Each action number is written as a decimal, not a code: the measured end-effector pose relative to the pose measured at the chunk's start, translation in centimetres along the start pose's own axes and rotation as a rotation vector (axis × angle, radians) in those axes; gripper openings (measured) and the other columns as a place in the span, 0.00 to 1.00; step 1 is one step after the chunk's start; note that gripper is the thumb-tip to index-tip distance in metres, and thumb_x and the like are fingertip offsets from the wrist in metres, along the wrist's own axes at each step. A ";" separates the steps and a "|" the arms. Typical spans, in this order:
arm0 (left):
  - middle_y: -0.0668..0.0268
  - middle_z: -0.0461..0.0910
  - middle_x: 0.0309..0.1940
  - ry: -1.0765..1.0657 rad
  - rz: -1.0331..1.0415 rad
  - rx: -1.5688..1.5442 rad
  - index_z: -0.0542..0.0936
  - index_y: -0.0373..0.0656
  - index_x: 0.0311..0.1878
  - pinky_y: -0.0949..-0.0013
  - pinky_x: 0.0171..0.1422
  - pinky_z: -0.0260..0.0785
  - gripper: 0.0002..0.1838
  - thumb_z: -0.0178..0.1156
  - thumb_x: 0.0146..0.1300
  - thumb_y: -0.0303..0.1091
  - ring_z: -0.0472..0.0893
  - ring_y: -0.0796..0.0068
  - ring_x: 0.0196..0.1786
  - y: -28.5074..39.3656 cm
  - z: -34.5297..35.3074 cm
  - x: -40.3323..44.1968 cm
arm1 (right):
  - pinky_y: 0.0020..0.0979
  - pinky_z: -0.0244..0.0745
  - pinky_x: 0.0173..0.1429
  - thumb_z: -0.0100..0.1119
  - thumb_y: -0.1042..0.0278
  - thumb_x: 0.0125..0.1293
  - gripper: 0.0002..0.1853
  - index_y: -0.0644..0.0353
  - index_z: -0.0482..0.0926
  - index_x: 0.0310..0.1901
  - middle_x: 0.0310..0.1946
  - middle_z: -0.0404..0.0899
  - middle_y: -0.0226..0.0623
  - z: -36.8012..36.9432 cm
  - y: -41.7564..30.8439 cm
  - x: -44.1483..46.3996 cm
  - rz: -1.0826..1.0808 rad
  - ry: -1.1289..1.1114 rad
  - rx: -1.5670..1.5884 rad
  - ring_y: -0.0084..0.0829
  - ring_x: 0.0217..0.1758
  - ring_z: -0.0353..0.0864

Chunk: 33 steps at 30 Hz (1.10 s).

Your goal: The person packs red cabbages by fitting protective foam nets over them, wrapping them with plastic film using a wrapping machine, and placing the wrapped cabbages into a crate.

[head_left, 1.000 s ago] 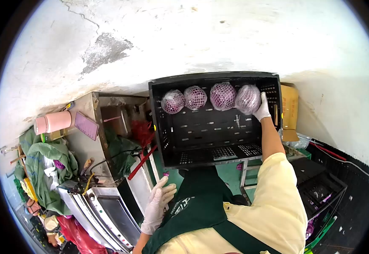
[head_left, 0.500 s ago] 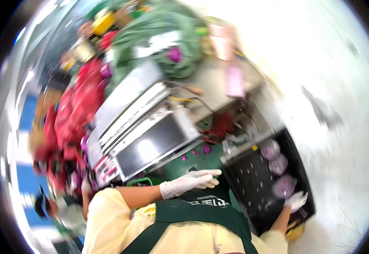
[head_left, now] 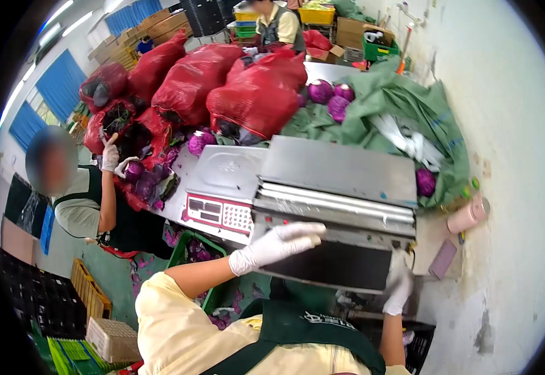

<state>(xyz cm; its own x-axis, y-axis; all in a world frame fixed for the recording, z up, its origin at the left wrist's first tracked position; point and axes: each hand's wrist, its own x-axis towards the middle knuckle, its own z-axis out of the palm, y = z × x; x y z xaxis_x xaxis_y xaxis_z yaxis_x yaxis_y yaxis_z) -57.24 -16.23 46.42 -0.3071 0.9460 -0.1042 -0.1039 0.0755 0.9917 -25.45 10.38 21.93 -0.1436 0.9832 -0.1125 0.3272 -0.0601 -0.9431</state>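
Observation:
My left hand [head_left: 278, 247], in a white glove, hangs over the front edge of the film-wrapping machine [head_left: 338, 169]. Its fingers are stretched out together and hold nothing. Beside the machine's front right corner is my right hand [head_left: 400, 289], also gloved. Motion smears its fingers, so I cannot tell whether they touch the machine or hold anything. A dark flat plate [head_left: 328, 265] forms the front of the machine. Left of it stands a scale [head_left: 222, 178] with a red-framed keypad panel.
Red net sacks [head_left: 257, 94] and purple cabbages [head_left: 320, 92] lie behind the machine, near a green cloth [head_left: 403, 100]. A co-worker [head_left: 78, 200] handles cabbage at left. A pink bottle [head_left: 468, 214] stands at right. Below are a green crate [head_left: 178, 250] and a black crate [head_left: 423, 344].
My view has swung from the black crate with wrapped cabbages to the table. My right hand has come up from that crate to the machine's right corner. My left hand stays outstretched.

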 end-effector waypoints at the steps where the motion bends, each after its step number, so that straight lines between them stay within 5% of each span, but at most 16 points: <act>1: 0.64 0.79 0.56 0.120 0.050 -0.047 0.73 0.44 0.65 0.71 0.66 0.66 0.21 0.56 0.71 0.38 0.77 0.77 0.57 0.3 -2.9 0.6 | 0.33 0.69 0.59 0.44 0.68 0.72 0.16 0.66 0.76 0.55 0.49 0.79 0.41 1.7 -3.0 -0.5 0.116 0.077 0.108 0.35 0.53 0.76; 2: 0.63 0.80 0.53 0.190 0.041 -0.028 0.73 0.41 0.64 0.71 0.65 0.67 0.21 0.55 0.72 0.38 0.78 0.76 0.57 0.5 -6.6 1.3 | 0.34 0.71 0.57 0.43 0.69 0.72 0.16 0.66 0.77 0.52 0.46 0.80 0.43 2.4 -6.4 -1.5 0.268 0.108 0.318 0.35 0.51 0.77; 10: 0.66 0.81 0.49 0.704 0.244 0.143 0.77 0.38 0.58 0.73 0.59 0.70 0.17 0.58 0.69 0.34 0.78 0.76 0.51 -1.9 -27.1 7.0 | 0.34 0.72 0.56 0.44 0.65 0.72 0.17 0.66 0.77 0.52 0.47 0.80 0.42 3.5 -3.6 2.4 0.332 0.216 0.119 0.34 0.51 0.77; 11: 0.62 0.79 0.54 0.894 0.186 0.183 0.77 0.37 0.58 0.69 0.63 0.68 0.21 0.63 0.63 0.34 0.77 0.71 0.56 -1.7 -29.6 7.4 | 0.34 0.72 0.56 0.44 0.65 0.72 0.17 0.66 0.77 0.53 0.47 0.81 0.42 3.6 -3.4 2.7 0.336 0.223 0.091 0.34 0.51 0.77; 12: 0.56 0.76 0.58 1.118 0.368 0.567 0.75 0.37 0.60 0.63 0.68 0.63 0.27 0.66 0.58 0.35 0.74 0.62 0.60 -4.2 -34.7 8.3 | 0.33 0.72 0.56 0.44 0.65 0.72 0.17 0.66 0.77 0.53 0.47 0.81 0.42 3.4 -3.3 3.2 0.339 0.237 0.070 0.34 0.51 0.77; 13: 0.49 0.73 0.60 1.340 0.318 0.808 0.72 0.38 0.63 0.58 0.72 0.57 0.35 0.70 0.53 0.40 0.70 0.54 0.64 -4.6 -38.0 7.8 | 0.33 0.72 0.56 0.45 0.64 0.72 0.17 0.66 0.77 0.53 0.47 0.81 0.42 3.5 -3.3 3.2 0.348 0.244 0.050 0.34 0.51 0.78; 15: 0.37 0.61 0.67 1.612 -0.100 1.008 0.58 0.47 0.74 0.51 0.76 0.50 0.58 0.76 0.40 0.57 0.59 0.39 0.71 -5.8 -43.2 6.7 | 0.33 0.73 0.56 0.45 0.63 0.72 0.18 0.67 0.77 0.53 0.47 0.81 0.42 3.5 -3.6 3.9 0.347 0.262 0.011 0.34 0.51 0.78; 17: 0.35 0.53 0.70 1.574 -0.302 0.886 0.52 0.51 0.76 0.48 0.77 0.47 0.66 0.77 0.35 0.61 0.53 0.36 0.73 -9.0 -48.1 5.8 | 0.33 0.73 0.56 0.45 0.63 0.72 0.18 0.67 0.77 0.53 0.47 0.81 0.41 3.6 -3.6 4.7 0.354 0.275 -0.022 0.34 0.51 0.78; 19: 0.33 0.50 0.71 1.380 -0.284 0.719 0.50 0.51 0.77 0.51 0.77 0.48 0.69 0.78 0.32 0.62 0.52 0.37 0.74 -13.5 -52.2 5.6 | 0.33 0.73 0.56 0.45 0.62 0.72 0.18 0.67 0.77 0.53 0.47 0.81 0.41 3.8 -3.9 5.3 0.356 0.291 -0.052 0.34 0.51 0.78; 24: 0.46 0.64 0.66 1.472 -0.066 0.440 0.58 0.43 0.73 0.58 0.71 0.61 0.61 0.79 0.36 0.54 0.66 0.48 0.67 -15.3 -55.4 5.4 | 0.32 0.73 0.55 0.46 0.60 0.72 0.19 0.67 0.77 0.53 0.48 0.81 0.41 3.0 -4.2 5.6 0.364 0.305 -0.112 0.34 0.51 0.78; 27: 0.56 0.67 0.63 1.344 0.117 -0.618 0.67 0.56 0.66 0.37 0.60 0.69 0.44 0.77 0.45 0.51 0.68 0.49 0.64 -13.5 -55.3 3.7 | 0.32 0.74 0.55 0.47 0.59 0.72 0.20 0.67 0.78 0.53 0.48 0.81 0.40 1.8 -3.6 4.7 0.375 0.310 -0.107 0.33 0.51 0.78; 28: 0.59 0.65 0.65 1.447 0.166 -0.720 0.67 0.59 0.64 0.29 0.53 0.70 0.41 0.76 0.47 0.51 0.67 0.47 0.65 -13.0 -54.9 3.5 | 0.32 0.74 0.55 0.47 0.58 0.72 0.20 0.67 0.78 0.53 0.48 0.81 0.40 1.5 -3.3 4.4 0.375 0.313 -0.108 0.33 0.51 0.78; 31: 0.59 0.61 0.67 1.204 0.340 -0.831 0.59 0.60 0.69 0.35 0.54 0.73 0.47 0.75 0.48 0.52 0.64 0.48 0.67 -11.0 -53.7 1.2 | 0.32 0.74 0.55 0.47 0.57 0.72 0.21 0.67 0.78 0.53 0.48 0.81 0.40 0.5 -2.4 3.8 0.382 0.316 -0.108 0.33 0.51 0.79; 32: 0.59 0.63 0.67 1.293 0.275 -0.716 0.62 0.56 0.67 0.37 0.57 0.72 0.42 0.71 0.53 0.55 0.71 0.49 0.63 -9.5 -51.8 0.8 | 0.31 0.74 0.55 0.47 0.57 0.72 0.21 0.67 0.78 0.53 0.48 0.81 0.40 0.1 -2.0 3.6 0.387 0.311 -0.110 0.33 0.51 0.79; 33: 0.60 0.62 0.67 1.110 0.296 -0.594 0.61 0.58 0.68 0.37 0.56 0.72 0.39 0.68 0.57 0.54 0.72 0.51 0.63 -8.4 -50.6 -0.1 | 0.31 0.74 0.55 0.47 0.56 0.72 0.21 0.67 0.78 0.53 0.48 0.81 0.40 -0.2 -1.7 3.4 0.391 0.312 -0.107 0.33 0.51 0.79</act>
<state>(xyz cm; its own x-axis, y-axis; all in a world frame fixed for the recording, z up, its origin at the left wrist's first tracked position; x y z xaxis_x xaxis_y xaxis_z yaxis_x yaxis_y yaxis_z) -104.16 -32.94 34.34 -0.9774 0.1147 -0.1778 -0.2115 -0.5120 0.8326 -26.28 13.85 23.24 0.2885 0.8965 -0.3361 0.3969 -0.4314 -0.8101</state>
